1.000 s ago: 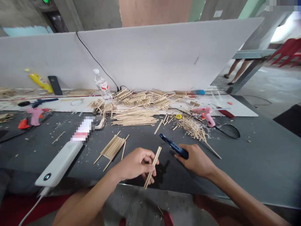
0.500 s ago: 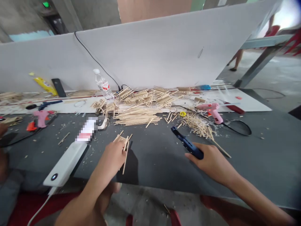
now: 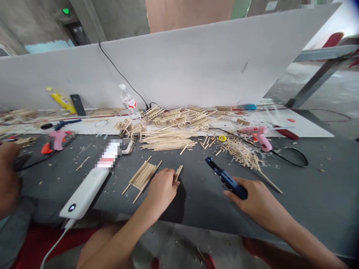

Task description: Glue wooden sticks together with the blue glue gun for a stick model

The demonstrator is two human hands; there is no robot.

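My left hand [image 3: 162,188] rests on the dark table with its fingers closed on a couple of thin wooden sticks [image 3: 178,173], whose far ends point away from me. Just left of it lies a flat raft of glued sticks [image 3: 143,176]. My right hand [image 3: 256,200] grips the handle of a dark blue cutter [image 3: 226,178], its nose lifted and pointing to the far left.
A big heap of sticks and glued pieces [image 3: 171,129] lies behind. A pink glue gun [image 3: 259,135] with a black cable sits far right, a water bottle [image 3: 129,104] at the back, a white power bank [image 3: 85,190] left. Another person's hand [image 3: 7,179] shows at the left edge.
My left hand carried the sticks from in front of me down to the table, first by the raft, now just right of it. The right hand kept hold of the cutter.
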